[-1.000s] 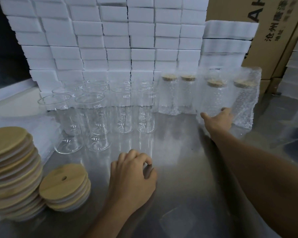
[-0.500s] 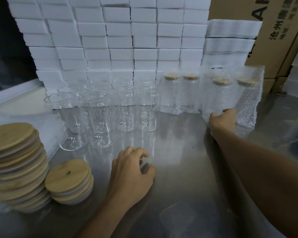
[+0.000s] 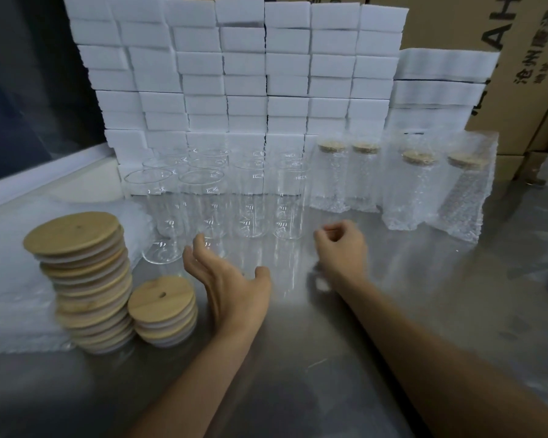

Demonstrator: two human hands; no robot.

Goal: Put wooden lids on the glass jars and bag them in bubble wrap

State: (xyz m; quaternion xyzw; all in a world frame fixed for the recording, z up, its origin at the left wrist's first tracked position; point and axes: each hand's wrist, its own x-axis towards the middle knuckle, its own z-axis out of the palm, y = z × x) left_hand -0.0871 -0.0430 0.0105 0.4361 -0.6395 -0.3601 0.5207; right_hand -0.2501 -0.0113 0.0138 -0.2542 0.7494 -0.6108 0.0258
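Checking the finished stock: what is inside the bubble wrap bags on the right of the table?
Each of the four bubble wrap bags holds an upright glass jar closed with a wooden lid. The bubbled film blurs the jar walls, so whether anything sits inside the jars cannot be seen.

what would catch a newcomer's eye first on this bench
Most likely the tall wall of white foam blocks stacked at the back, with a cluster of open glass jars standing in front of it. Next, the leaning stack of wooden lids at the left and the four lidded jars in bubble wrap at the right. Both hands, left hand and right hand, hover over the steel table holding nothing.
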